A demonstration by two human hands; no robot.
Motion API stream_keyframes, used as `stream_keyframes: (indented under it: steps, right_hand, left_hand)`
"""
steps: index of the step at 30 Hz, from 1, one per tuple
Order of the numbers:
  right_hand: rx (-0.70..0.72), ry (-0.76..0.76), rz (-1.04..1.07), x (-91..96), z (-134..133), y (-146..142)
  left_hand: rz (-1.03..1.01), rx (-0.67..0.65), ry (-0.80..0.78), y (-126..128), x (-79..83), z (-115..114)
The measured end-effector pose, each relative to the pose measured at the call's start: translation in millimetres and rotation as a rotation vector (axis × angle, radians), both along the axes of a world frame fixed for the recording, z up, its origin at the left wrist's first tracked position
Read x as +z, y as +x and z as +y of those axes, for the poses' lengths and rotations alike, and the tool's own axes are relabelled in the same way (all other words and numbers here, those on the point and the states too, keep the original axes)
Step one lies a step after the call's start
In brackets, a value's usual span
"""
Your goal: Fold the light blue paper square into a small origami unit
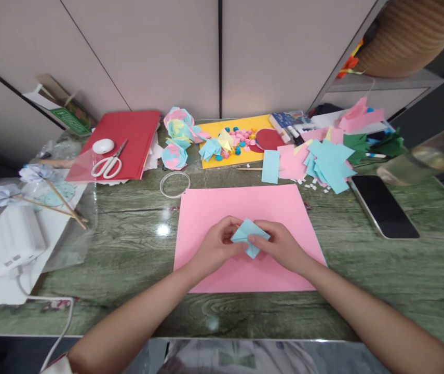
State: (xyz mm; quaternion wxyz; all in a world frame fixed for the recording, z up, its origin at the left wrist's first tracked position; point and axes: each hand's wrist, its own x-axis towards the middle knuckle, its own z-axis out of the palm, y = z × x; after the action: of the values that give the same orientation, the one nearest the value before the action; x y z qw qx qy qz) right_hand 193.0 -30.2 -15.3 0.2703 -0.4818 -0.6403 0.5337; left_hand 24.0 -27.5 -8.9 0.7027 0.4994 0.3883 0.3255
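Note:
Between my two hands is a small folded piece of light blue paper (250, 228), its corners pointing up and down and fold lines showing on its face. My left hand (218, 241) grips its left side, thumb on the near face and fingers curled behind. On the right side, my right hand (282, 244) pinches it, with the thumb lying across the middle of the paper. Both hands are above a pink sheet (206, 205) that lies flat on the green table. The fingertips behind the folded paper are partly hidden.
Scissors (107, 165) lie on red card (136, 135) at back left. Folded paper balls (178, 127), a yellow sheet (210, 160) and light blue paper pieces (333, 163) line the back. A phone (385, 208) lies right, near a clear cup (424, 156). A white cable (69, 314) crosses the left edge.

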Motion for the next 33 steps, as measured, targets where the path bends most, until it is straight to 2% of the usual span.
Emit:
stream_keyframes:
  steps: [5,11,33]
  right_hand:
    - [-0.021,0.003,-0.006,-1.1,0.2,-0.6]
    - [-0.030,-0.001,-0.016,-1.2,0.1,0.0]
    - [-0.011,0.005,-0.043,0.6,-0.3,-1.3]
  left_hand:
    - [0.000,0.075,-0.037,-2.0,-2.8,1.4]
    - [0.008,0.104,-0.092,-2.9,-3.2,2.1]
    - [0.064,0.149,-0.046,-2.6,-2.0,1.7]
